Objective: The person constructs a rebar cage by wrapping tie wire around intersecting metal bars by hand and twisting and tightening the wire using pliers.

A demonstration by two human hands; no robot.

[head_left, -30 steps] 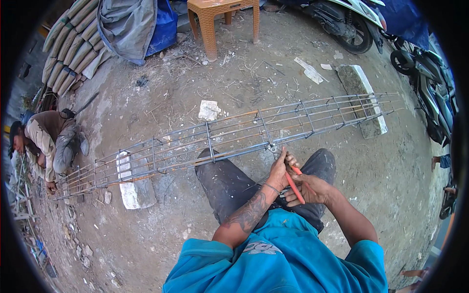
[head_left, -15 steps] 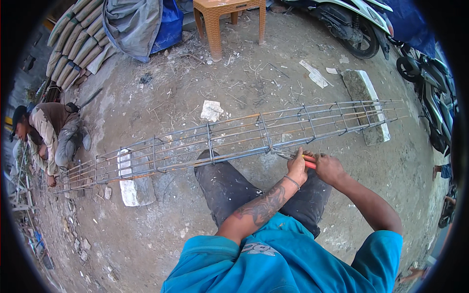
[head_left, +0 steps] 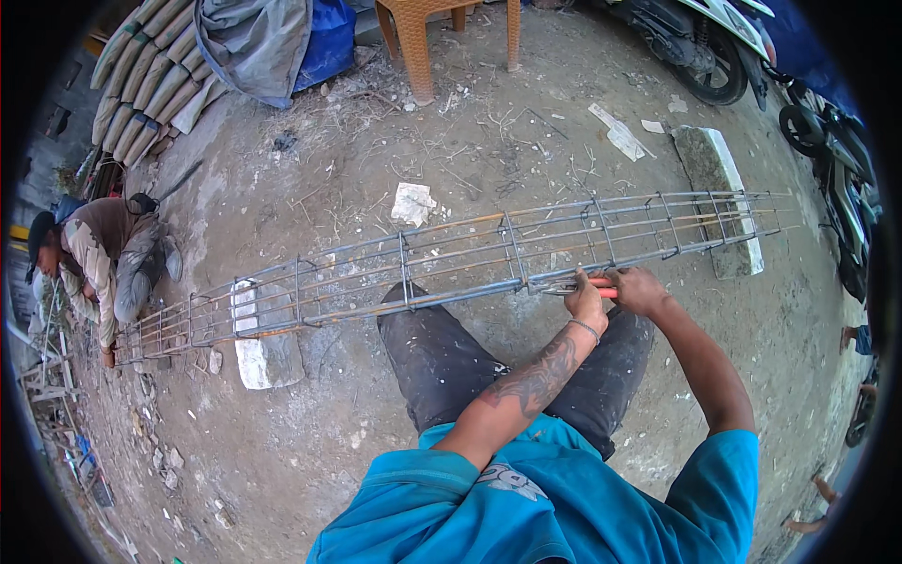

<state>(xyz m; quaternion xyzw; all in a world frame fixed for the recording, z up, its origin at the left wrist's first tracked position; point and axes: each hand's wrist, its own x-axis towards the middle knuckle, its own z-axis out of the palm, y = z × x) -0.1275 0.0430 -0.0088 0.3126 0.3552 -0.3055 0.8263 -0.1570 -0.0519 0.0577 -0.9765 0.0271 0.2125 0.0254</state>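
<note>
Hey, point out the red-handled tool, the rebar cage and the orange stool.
Red-handled tool [head_left: 606, 292]: head view, on a handle.
Rebar cage [head_left: 462, 296]: head view, on its near lower bar.
Orange stool [head_left: 414, 53]: head view, on a leg.

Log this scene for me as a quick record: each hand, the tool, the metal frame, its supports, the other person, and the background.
Left hand: against the tool near its metal end; grip partly hidden
Right hand: closed around the handle end
Tool: red-handled tool, beside the frame's near edge
Frame: long rebar cage, lying left to right
Supports: left block and right block, beneath the cage
Co-worker: crouched by the cage's left end
Background: stacked sacks, plastic stool
</note>
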